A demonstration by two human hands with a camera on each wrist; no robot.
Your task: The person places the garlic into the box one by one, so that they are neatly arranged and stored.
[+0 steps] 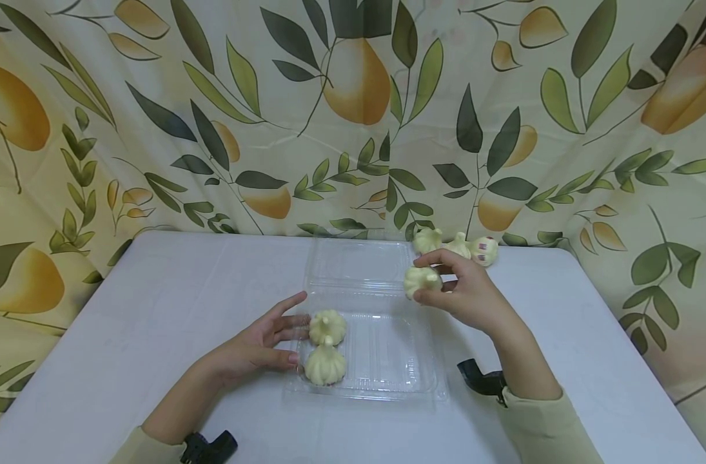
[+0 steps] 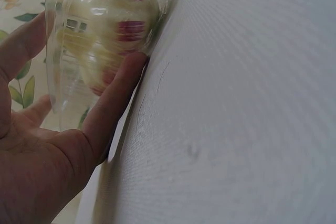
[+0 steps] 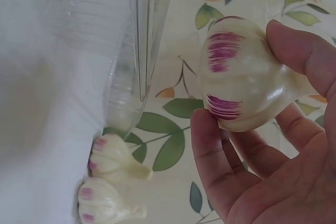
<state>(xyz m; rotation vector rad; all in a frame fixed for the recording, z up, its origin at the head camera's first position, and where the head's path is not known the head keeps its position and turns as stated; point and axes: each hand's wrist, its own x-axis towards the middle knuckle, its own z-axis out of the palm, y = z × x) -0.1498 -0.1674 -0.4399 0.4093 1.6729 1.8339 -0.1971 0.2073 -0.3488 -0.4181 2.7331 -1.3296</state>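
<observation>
A pale garlic bulb with purple streaks, plain in the right wrist view, is pinched between the thumb and fingers of my right hand. It is held above the table, over the right side of a clear plastic clamshell box. Two more garlic bulbs, a rear one and a front one, sit one behind the other along the box's left side. My left hand rests against that left wall from outside, fingers spread. In the left wrist view its thumb touches the clear plastic beside the bulbs.
The box's lid lies folded back towards the rear table edge. Several garlic bulbs are grouped at the back, right of the lid. Behind the white-covered table hangs a fruit-and-leaf patterned cloth.
</observation>
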